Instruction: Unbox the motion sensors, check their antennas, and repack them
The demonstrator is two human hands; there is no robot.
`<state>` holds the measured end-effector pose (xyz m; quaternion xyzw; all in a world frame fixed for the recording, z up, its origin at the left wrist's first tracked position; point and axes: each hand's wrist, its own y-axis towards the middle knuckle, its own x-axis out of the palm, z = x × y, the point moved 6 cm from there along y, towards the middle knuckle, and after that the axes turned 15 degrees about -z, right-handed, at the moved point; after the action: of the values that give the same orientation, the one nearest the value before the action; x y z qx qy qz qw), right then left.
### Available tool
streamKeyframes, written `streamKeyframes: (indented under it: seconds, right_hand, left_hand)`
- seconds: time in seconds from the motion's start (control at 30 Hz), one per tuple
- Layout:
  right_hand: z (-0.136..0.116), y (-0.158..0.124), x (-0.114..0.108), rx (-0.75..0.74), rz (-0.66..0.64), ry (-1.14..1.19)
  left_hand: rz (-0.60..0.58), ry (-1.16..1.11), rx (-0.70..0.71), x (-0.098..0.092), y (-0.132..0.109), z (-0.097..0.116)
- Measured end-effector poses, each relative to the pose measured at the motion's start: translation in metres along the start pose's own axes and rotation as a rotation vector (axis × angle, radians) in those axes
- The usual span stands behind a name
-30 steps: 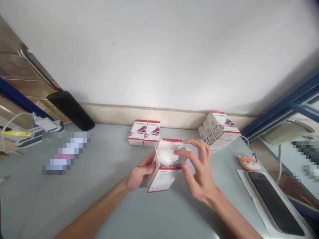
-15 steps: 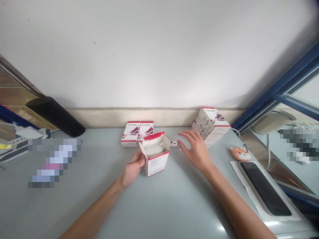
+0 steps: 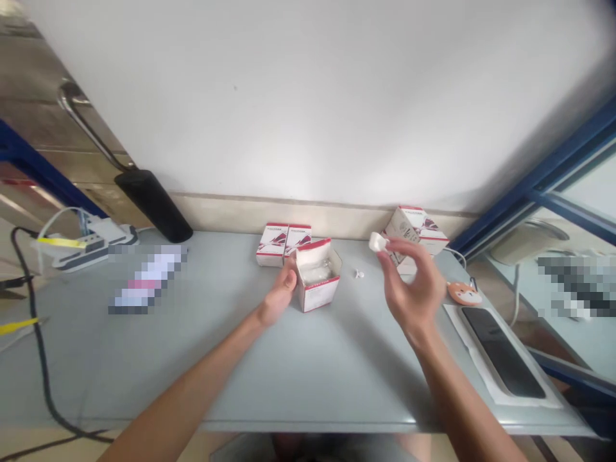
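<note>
An open red-and-white box (image 3: 318, 280) stands on the grey table (image 3: 289, 366), with clear plastic wrapping showing inside it. My left hand (image 3: 278, 300) rests against the box's left side, fingers curled on it. My right hand (image 3: 410, 282) is raised to the right of the box and pinches a small white part (image 3: 378, 242) between thumb and fingertips. A tiny white piece (image 3: 358, 274) lies on the table between the box and my right hand.
Two closed boxes (image 3: 283, 243) stand by the wall behind the open one, and a stack of boxes (image 3: 412, 234) at the back right. A phone (image 3: 500, 350) and an orange animal charm (image 3: 464, 293) lie at the right. A power strip (image 3: 81, 244) with cables sits far left.
My right hand reached to the table beside the box, picked up the small white part and lifted it. The left hand kept hold of the box, which now stands upright.
</note>
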<state>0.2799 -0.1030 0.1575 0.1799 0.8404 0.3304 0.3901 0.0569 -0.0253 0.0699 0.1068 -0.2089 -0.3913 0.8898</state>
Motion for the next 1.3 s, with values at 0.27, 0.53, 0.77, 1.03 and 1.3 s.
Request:
streamKeyframes:
  seconds: [0.27, 0.53, 0.77, 1.03, 1.3]
  right_hand:
    - [-0.088, 0.013, 0.036, -0.275, -0.422, -0.267]
    - [-0.078, 0.030, 0.059, -0.234, -0.671, -0.250]
    - [-0.076, 0.021, 0.065, -0.146, -0.711, -0.222]
    - [-0.025, 0.013, 0.025, -0.087, -0.454, -0.027]
    - [0.075, -0.016, 0.058, 0.250, -0.825, -0.322]
  left_hand:
    - [0.078, 0.041, 0.123, 0.017, 0.004, 0.013]
    - [0.054, 0.025, 0.119, 0.018, 0.004, 0.007]
    - [0.042, 0.095, 0.114, 0.022, 0.002, 0.012]
    - [0.025, 0.230, 0.095, 0.024, -0.002, 0.011]
    - [0.094, 0.276, 0.029, 0.019, -0.007, 0.005]
